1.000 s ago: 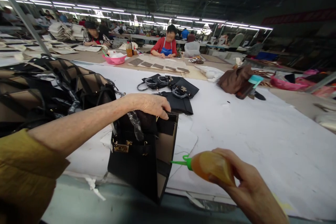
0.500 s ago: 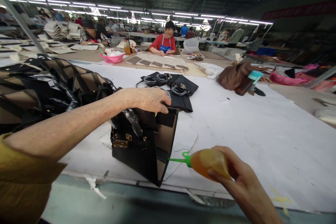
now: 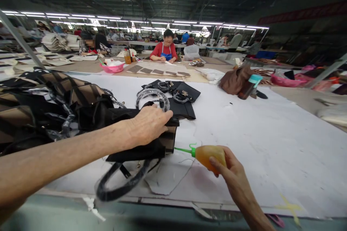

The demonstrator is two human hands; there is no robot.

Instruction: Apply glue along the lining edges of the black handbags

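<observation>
A black handbag [image 3: 141,152] lies tipped on the white-covered table, its brown inner or side panel showing at the right end. My left hand [image 3: 150,123] is closed on its upper part; the fingertips are partly hidden. One plastic-wrapped handle loop [image 3: 110,188] hangs toward the front edge, and another wrapped loop [image 3: 166,98] rises behind my hand. In my right hand [image 3: 232,173] is a squeeze bottle [image 3: 208,156] of amber liquid, held on its side. Its green nozzle [image 3: 184,149] points left, with the tip at or very near the bag's right end.
More black bags [image 3: 70,94] are heaped on the left. Black bag pieces with handles [image 3: 185,97] lie behind. A brown cloth [image 3: 235,79] and a teal-capped bottle [image 3: 248,88] stand at the back right. Across the table sits a person in red [image 3: 167,48], near a pink basin [image 3: 112,68].
The handbag has gone from upright to tipped over, with a handle now hanging in front. My left hand has shifted down and left. The bottle's nozzle has risen slightly with the bag's edge.
</observation>
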